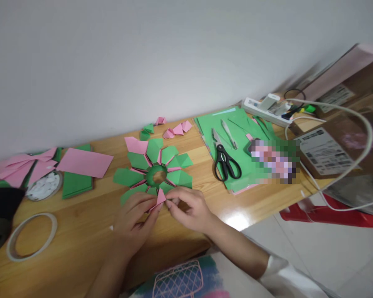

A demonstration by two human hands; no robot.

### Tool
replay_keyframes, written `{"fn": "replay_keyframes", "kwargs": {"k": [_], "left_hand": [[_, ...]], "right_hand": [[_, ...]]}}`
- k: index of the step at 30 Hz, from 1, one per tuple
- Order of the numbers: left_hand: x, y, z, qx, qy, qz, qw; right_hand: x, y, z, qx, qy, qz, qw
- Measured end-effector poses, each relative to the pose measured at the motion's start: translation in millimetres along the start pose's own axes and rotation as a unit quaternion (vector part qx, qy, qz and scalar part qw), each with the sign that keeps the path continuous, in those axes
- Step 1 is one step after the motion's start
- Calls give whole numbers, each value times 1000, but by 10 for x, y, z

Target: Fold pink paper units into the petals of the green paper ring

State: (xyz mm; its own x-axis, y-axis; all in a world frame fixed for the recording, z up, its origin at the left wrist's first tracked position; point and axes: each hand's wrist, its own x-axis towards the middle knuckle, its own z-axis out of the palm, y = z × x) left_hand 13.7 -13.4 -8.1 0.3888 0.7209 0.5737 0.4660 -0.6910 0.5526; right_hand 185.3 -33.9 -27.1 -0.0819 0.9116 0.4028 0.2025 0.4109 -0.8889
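While the green-and-pink paper ring (155, 150) lies on the bench (90, 225) just beyond the hands, its petals look mostly assembled around an open center; near edge partly hidden, can't confirm closure. Left hand (135, 216): grip narrow, holding a small pink fold (161, 196). Right hand (191, 208): fingertips at fold's right corner, can't tell if gripping. Not in the ring: loose pink folds (178, 129) behind, flat pink sheet (85, 162) at left.
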Motion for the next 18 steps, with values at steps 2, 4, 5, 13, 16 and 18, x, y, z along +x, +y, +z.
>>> {"fn": "replay_keyframes", "kwargs": {"k": [2, 4, 5, 13, 16, 18], "left_hand": [[-8, -11, 7, -2, 3, 1, 1000], [-26, -24, 15, -4, 0, -2, 1000], [-35, -30, 19, -4, -2, -3, 1000], [-8, -3, 8, -1, -7, -13, 1000], [1, 10, 9, 2, -7, -19, 1000], [-6, 5, 14, 0, -8, -14, 1000]], "right_hand": [[-2, 2, 0, 0, 0, -2, 1000], [-5, 2, -1, -3, -1, 2, 1000], [-7, 2, -2, -5, -2, 5, 1000], [-4, 1, -9, -3, -1, 0, 1000], [-7, 6, -7, -6, -4, 8, 1000], [-10, 9, -4, -6, -4, 9, 1000]]}}
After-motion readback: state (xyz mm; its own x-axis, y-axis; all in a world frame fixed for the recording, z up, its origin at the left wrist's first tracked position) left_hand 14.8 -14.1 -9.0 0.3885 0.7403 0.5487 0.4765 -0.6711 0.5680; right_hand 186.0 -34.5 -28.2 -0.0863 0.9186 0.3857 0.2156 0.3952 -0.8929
